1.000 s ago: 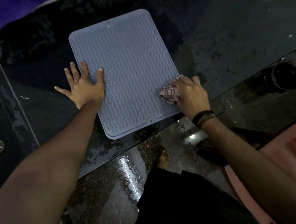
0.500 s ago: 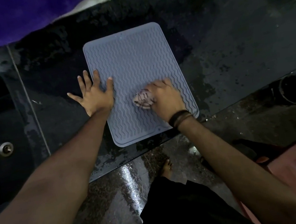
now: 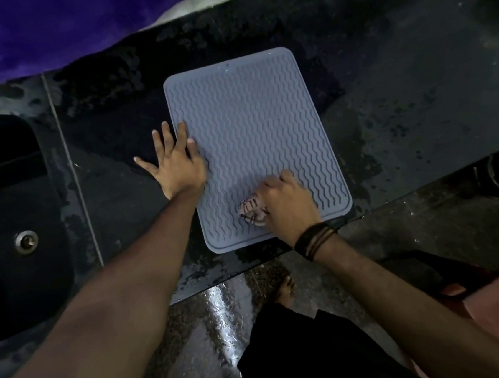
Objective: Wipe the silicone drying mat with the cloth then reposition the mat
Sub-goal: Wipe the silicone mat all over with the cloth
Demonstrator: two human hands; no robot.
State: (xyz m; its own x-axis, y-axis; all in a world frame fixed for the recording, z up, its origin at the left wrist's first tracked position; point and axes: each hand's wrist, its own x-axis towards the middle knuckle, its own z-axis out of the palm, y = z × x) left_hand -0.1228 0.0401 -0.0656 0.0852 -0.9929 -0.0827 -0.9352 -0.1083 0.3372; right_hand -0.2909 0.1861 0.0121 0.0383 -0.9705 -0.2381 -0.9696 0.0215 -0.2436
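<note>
We see mat (image 3: pixel 256 145) flat on counter (image 3: pixel 417 94), long axis 12–6. R hand (image 3: pixel 287 206) clenched on cloth (image 3: pixel 252 208) near 6 o'clock edge; unwiped area lies toward 12. L hand (image 3: pixel 174 162) flat, fingers spread, pinning 9 o'clock edge.

I count 1 mat (image 3: pixel 251 133) at center, 1 cloth (image 3: pixel 252 208) at 6 o'clock on it. 2 hands: left hand (image 3: pixel 176 165) at 9, right hand (image 3: pixel 288 206) at 6. 1 wristband (image 3: pixel 315 240), 1 drain fitting (image 3: pixel 26 241) far at 9, 1 bare foot (image 3: pixel 285 291) at 6.
</note>
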